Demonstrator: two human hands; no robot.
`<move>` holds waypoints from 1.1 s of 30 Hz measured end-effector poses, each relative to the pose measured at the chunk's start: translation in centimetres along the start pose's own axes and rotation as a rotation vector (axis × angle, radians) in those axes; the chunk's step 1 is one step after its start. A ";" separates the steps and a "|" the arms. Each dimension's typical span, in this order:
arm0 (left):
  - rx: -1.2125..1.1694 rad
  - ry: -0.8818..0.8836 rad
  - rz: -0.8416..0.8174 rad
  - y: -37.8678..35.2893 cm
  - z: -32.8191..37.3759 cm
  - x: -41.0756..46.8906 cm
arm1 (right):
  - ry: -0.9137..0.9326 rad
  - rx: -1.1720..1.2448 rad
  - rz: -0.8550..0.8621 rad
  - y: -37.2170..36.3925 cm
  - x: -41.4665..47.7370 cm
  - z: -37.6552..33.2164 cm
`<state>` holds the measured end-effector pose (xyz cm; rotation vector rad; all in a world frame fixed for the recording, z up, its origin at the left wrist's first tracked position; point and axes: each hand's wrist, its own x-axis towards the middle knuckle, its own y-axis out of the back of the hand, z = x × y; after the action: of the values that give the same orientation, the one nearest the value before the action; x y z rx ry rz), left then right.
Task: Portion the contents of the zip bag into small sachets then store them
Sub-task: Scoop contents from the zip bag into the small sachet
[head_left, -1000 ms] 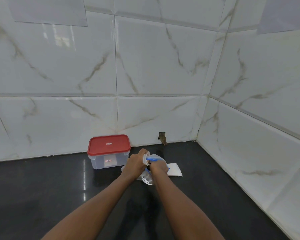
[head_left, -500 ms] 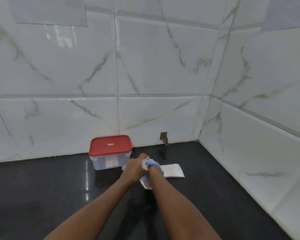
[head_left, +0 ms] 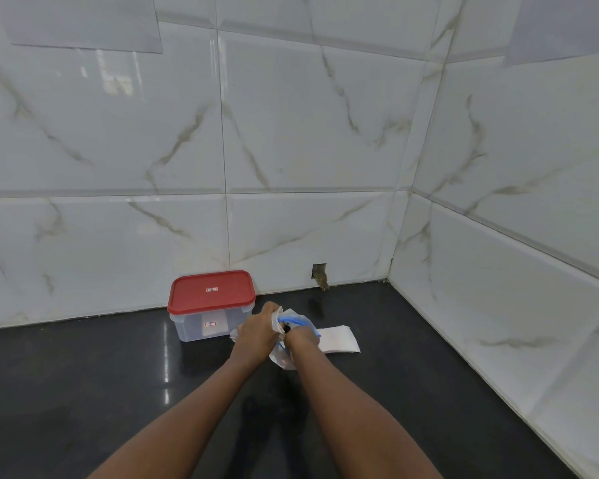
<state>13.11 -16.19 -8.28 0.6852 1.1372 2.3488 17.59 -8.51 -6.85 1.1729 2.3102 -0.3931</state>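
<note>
The zip bag point(head_left: 293, 319) is sitting bunched between both hands, just off the glossy black desk point(head_left: 83, 392) in a corner of white marbled wall tiles point(head_left: 291, 133). The left hand point(head_left: 256, 335) and right hand point(head_left: 303, 340) are gripping its mouth, fingers curling round the plastic. A red-lidded container point(head_left: 211, 305) is standing just left, a white sachet point(head_left: 339, 340) lying right. The dark print seen on the bag's lower corner a second ago is no longer showing.

White marble-veined wall tiles point(head_left: 308, 133), black countertop point(head_left: 83, 392)
</note>
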 end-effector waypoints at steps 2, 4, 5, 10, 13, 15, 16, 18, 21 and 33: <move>0.018 0.019 0.011 0.1 0.2 0.1 | -0.047 0.026 -0.058 0.9 -0.3 -0.2; 0.039 0.027 0.016 0.3 0.2 0.1 | 0.117 -0.385 -0.032 1.7 -0.7 -0.4; 0.037 0.025 0.027 0.4 0.3 0.1 | 0.132 -0.406 -0.020 1.6 -1.6 -0.9; -0.038 0.029 0.091 1.4 0.3 0.0 | 0.107 -0.349 0.089 1.3 -3.0 -1.1; -0.034 0.061 0.096 2.0 0.4 0.1 | 0.163 -0.278 0.066 1.4 -3.7 -1.6; -0.025 0.084 0.093 2.4 0.4 0.1 | 0.158 -0.200 0.032 1.7 -4.3 -1.6; -0.019 0.086 0.093 2.5 0.4 0.0 | 0.146 -0.165 0.020 2.0 -4.6 -1.8; -0.002 0.075 0.092 2.6 0.4 0.0 | 0.129 -0.124 0.009 2.3 -4.9 -1.9; 0.004 0.085 0.086 2.7 0.5 0.0 | 0.123 -0.121 0.034 2.2 -5.3 -1.7; -0.003 0.045 0.127 3.0 1.2 -0.8 | 0.193 -0.284 0.097 2.9 -5.2 -1.4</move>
<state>13.98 -17.62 -5.42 0.7264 1.1400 2.4829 22.05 -9.59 -2.81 1.2159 2.3610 0.0868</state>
